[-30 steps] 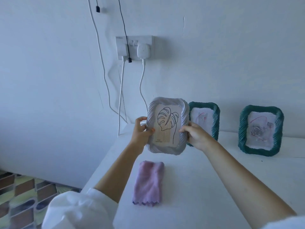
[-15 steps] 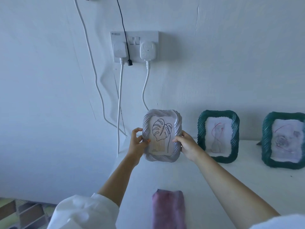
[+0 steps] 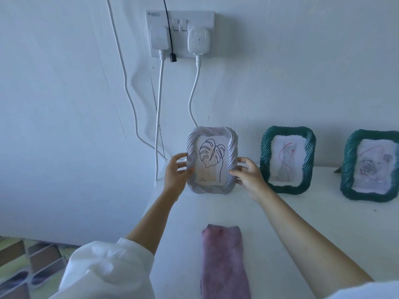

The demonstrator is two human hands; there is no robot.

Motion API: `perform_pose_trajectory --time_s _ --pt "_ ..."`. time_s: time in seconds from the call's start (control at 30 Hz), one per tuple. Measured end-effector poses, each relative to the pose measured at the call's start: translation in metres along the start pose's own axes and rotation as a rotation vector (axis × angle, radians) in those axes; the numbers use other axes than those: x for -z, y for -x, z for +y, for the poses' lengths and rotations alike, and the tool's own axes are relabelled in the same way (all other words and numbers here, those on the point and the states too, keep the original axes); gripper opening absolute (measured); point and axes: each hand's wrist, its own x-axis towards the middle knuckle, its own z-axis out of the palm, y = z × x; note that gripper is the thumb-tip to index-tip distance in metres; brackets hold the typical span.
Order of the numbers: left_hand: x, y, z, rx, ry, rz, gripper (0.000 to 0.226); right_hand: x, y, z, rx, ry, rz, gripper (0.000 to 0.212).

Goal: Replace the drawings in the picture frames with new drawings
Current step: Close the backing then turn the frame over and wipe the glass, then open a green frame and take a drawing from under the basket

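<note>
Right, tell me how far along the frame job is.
Looks done: the pale frame holds a leaf drawing. In hand: left hand and right hand hold it upright. Left: perhaps the middle green frame and right green frame; old or new drawings, cannot tell.

- We see a pale ribbed frame [image 3: 232,152], upright and facing us. The left hand [image 3: 176,172] and the right hand [image 3: 248,175] grip its side edges. We cannot tell whether its lower edge touches the table [image 3: 280,223].
- Inside it we see a leaf drawing [image 3: 212,162]: a black-line leaf on white paper, with fine golden stripes below.
- Near its right side a green frame [image 3: 265,160] stands on the table by the wall and holds a faint sketch [image 3: 286,160] with a red line.
- Further right we see a second green frame [image 3: 348,167], cut off by the edge of our view. It holds a blurred grey sketch [image 3: 375,167].
</note>
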Motion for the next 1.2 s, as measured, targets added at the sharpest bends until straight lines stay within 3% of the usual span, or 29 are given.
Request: perform_pose_trajectory --time_s 0.3,0.43,0.5,0.57,0.63,0.7,0.8,0.87,1.0,1.2 --pt "-0.001 0.004 -0.001 -0.001 -0.029 0.030 0.043 0.002 0.008 -0.001 0.009 0.043 -0.012 0.028" --pt "-0.009 0.010 0.002 -0.030 -0.103 0.139 0.044 0.002 0.010 -0.002 0.007 0.154 0.023 0.049" --pt "-0.018 0.018 0.008 -0.163 -0.213 0.336 0.041 0.006 0.015 -0.006 0.057 0.247 0.106 0.054" --pt "-0.035 0.027 0.020 -0.425 -0.279 0.477 0.032 0.015 0.023 -0.014 0.166 0.278 0.218 0.046" --pt "-0.062 0.036 0.031 -0.674 -0.297 0.428 0.023 0.031 0.032 -0.021 0.318 0.250 0.336 0.031" --pt "-0.091 0.047 0.038 -0.754 -0.242 0.212 0.019 0.054 0.038 -0.027 0.430 0.264 0.479 0.020" --pt "-0.132 0.059 0.042 -0.537 -0.188 -0.131 0.023 0.095 0.038 -0.027 0.465 0.284 0.653 0.020" --pt "-0.152 0.059 0.037 -0.361 -0.220 -0.220 0.031 0.121 0.034 -0.023 0.430 0.310 0.680 0.025" --pt "-0.173 0.049 0.029 -0.140 -0.378 -0.281 0.046 0.155 0.026 -0.017 0.325 0.314 0.571 0.029" --pt "-0.197 0.044 0.024 -0.020 -0.261 -0.224 0.048 0.176 0.015 -0.014 0.247 0.254 0.296 0.032"
